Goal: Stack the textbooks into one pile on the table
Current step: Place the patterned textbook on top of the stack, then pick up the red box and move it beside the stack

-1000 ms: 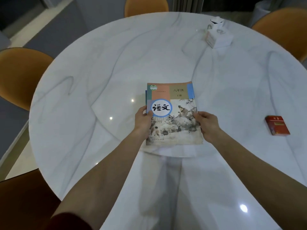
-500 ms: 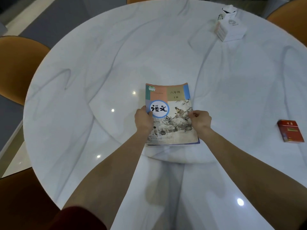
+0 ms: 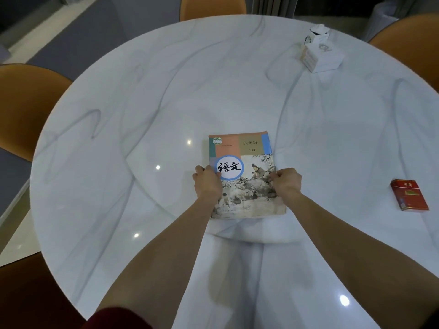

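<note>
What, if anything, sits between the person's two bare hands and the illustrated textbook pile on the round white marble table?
Nothing visible. The left hand and right hand already grip opposite edges of the illustrated textbook pile on the white marble table. The red packet and white tissue box lie apart.

A small red box point(image 3: 409, 194) lies flat on the right side. A white box point(image 3: 321, 54) sits far back on the right. Orange chairs point(image 3: 26, 108) stand around the edge.

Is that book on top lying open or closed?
Closed: the top textbook lies flat, full front cover facing up, no pages showing, left hand and right hand gripping its side edges.
</note>
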Motion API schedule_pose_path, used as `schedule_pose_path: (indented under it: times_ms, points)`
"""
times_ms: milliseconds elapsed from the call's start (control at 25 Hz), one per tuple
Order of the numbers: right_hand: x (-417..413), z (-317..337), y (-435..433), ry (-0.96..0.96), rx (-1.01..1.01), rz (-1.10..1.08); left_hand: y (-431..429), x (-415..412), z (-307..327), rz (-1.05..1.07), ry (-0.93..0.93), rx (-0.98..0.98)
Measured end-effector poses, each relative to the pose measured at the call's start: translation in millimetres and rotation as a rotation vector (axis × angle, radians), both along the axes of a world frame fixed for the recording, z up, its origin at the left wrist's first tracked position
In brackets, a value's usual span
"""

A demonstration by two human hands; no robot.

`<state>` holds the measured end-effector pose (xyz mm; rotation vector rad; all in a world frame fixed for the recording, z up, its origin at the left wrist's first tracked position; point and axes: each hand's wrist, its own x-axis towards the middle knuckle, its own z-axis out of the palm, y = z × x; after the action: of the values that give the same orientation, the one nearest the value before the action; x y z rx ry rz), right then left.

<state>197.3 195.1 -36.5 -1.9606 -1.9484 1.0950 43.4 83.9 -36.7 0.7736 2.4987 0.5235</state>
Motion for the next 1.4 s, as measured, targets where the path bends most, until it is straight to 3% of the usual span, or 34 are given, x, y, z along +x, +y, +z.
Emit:
schedule_pose_path:
  times_ms: [160, 280, 640, 1000, 1400]
  points:
    - [7, 12, 4, -0.055, -0.038, 0.101, -3, -4, 10, -0.031, -0.038, 0.014]
    - [16, 27, -3, -0.107, -0.002, 0.199, -10, 2, 22, -0.102, 0.033, 0.029]
    - [90, 61, -26, -0.42, 0.347, 0.429, 1, 63, 66, -0.678, 0.351, -0.014]
    - [197, 53, 2, -0.537, 0.421, 0.36, 54, 172, 69, -0.943, 0.447, -0.016]
    - [312, 25, 94, -0.507, 0.339, 0.228, 157, 297, 42, -1.058, 0.351, -0.027]
